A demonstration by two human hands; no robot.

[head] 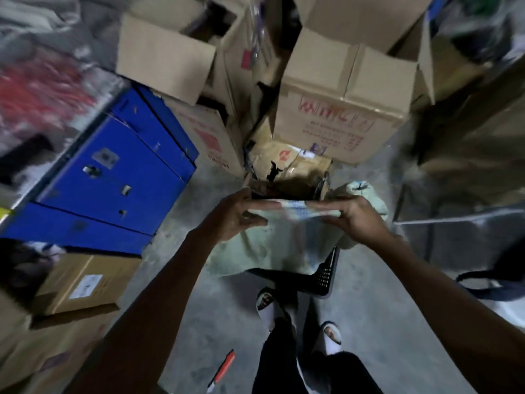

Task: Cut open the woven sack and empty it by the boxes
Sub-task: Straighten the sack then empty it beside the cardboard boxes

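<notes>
Cardboard boxes stood just beyond our fingertips, a black crate below them. Our left hand and right hand clasped the woven sack over concrete floor.

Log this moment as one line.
left hand: grips pale woven sack | right hand: grips sack | orange-handled cutter: on floor

surface: grey concrete floor | on it: stacked cardboard boxes, blue metal cabinet, black perforated crate, orange-handled cutter, person's sandalled feet
</notes>
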